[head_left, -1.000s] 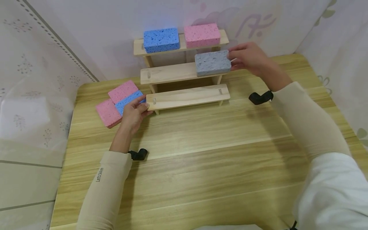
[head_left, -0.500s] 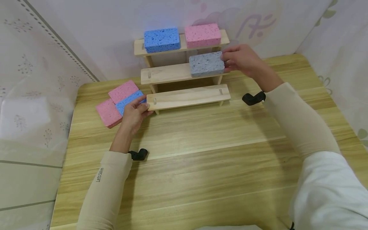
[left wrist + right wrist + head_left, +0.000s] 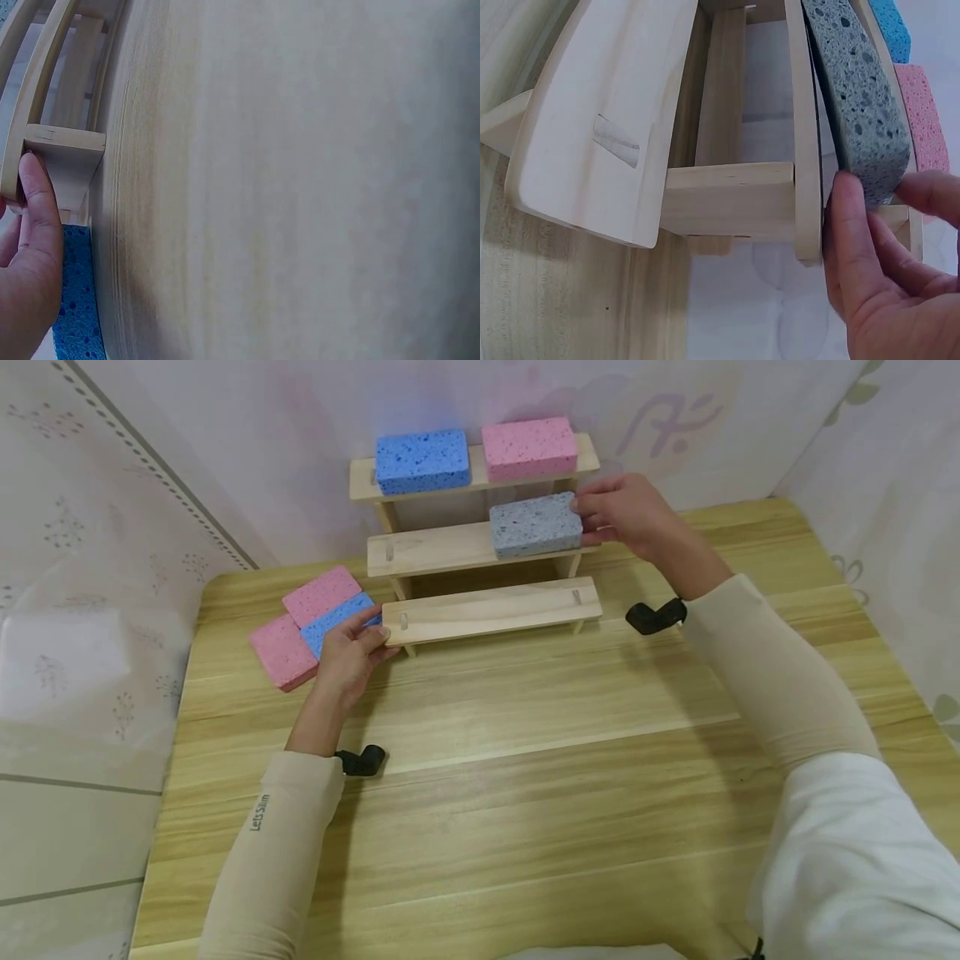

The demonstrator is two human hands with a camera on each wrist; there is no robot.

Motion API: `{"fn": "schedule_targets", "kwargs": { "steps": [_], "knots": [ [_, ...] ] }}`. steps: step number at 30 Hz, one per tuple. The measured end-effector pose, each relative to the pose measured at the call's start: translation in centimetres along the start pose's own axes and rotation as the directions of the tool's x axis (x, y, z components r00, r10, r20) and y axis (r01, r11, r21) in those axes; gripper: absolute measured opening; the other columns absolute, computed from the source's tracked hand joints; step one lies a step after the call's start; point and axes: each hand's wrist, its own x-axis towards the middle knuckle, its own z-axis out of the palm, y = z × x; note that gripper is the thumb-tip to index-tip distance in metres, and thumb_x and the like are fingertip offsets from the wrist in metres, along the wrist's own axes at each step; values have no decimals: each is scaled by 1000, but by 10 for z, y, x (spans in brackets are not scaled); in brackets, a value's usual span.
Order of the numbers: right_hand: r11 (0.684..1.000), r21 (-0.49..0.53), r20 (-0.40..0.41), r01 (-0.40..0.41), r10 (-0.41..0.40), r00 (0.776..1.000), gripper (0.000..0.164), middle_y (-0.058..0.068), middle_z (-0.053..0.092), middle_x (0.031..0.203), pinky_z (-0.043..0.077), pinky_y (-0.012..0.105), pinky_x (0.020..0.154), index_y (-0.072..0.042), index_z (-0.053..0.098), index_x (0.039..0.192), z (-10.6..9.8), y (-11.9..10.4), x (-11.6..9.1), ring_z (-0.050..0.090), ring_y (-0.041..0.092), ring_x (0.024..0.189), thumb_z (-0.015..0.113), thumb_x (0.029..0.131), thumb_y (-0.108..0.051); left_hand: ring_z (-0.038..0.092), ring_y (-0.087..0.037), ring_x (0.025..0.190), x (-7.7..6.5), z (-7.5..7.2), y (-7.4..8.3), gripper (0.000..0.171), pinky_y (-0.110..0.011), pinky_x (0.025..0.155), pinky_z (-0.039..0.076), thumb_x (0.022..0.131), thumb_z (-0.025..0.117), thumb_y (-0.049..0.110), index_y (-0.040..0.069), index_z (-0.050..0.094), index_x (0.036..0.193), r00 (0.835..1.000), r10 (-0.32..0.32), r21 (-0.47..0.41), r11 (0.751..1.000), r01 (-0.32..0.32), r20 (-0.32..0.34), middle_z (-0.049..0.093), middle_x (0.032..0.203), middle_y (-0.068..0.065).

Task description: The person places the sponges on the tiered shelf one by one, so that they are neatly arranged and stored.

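A three-tier wooden stand (image 3: 495, 610) stands against the back wall. My right hand (image 3: 626, 517) pinches the right end of a grey speckled sponge (image 3: 536, 527) at the right part of the middle tier; in the right wrist view the sponge (image 3: 862, 97) tilts slightly, with a dark gap between it and the tier's board. At the left end of the lowest tier, my left hand (image 3: 347, 662) pinches the board between thumb and fingers, as the left wrist view also shows. A blue sponge (image 3: 422, 462) and a pink sponge (image 3: 529, 448) lie side by side on the top tier.
Left of the stand, two pink sponges (image 3: 281, 652) and a blue sponge (image 3: 330, 623) lie bunched on the wooden table (image 3: 525, 827). The left hand is close beside this blue one. Patterned sheets (image 3: 300, 410) rise behind and at both sides.
My right hand has moved left along the middle tier with the grey sponge, mostly in the first half second. The left hand keeps its place on the lowest board.
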Motion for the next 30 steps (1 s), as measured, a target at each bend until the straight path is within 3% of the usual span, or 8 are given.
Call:
{"fn": "schedule_targets", "kwargs": {
  "steps": [9,19,24,30],
  "knots": [
    [999,-31,-30,16,-17,999,30,7,58,105,59,23,69,2,58,117,1,3,-1,61,17,90,67,92,-13,64,-13,92,1,1,-1,52,-20,79,57,99,51,-1,4,37,149,1000,3,-11,1000,-3,12,56,110,-9],
    [999,-22,-16,41,-41,999,28,9,61,98,60,23,69,4,59,116,1,5,-1,62,17,86,66,92,-9,64,-13,93,0,-1,-1,52,-19,78,57,99,51,0,4,37,149,1000,3,-7,1000,-3,10,56,109,-9],
    [999,-26,4,36,-36,999,25,10,63,97,60,27,74,2,61,113,-3,3,-3,64,19,86,66,92,-10,63,-12,94,0,1,1,52,-21,82,57,99,52,2,5,38,149,1000,12,104,995,-10,-17,56,110,-8],
    [998,-44,26,35,-34,999,23,12,63,99,60,29,78,1,60,114,-8,0,-6,64,22,90,63,95,-11,62,-11,98,-2,0,7,48,-27,91,55,99,54,8,8,44,146,997,17,258,966,2,-72,57,114,-6]
  ]
}}
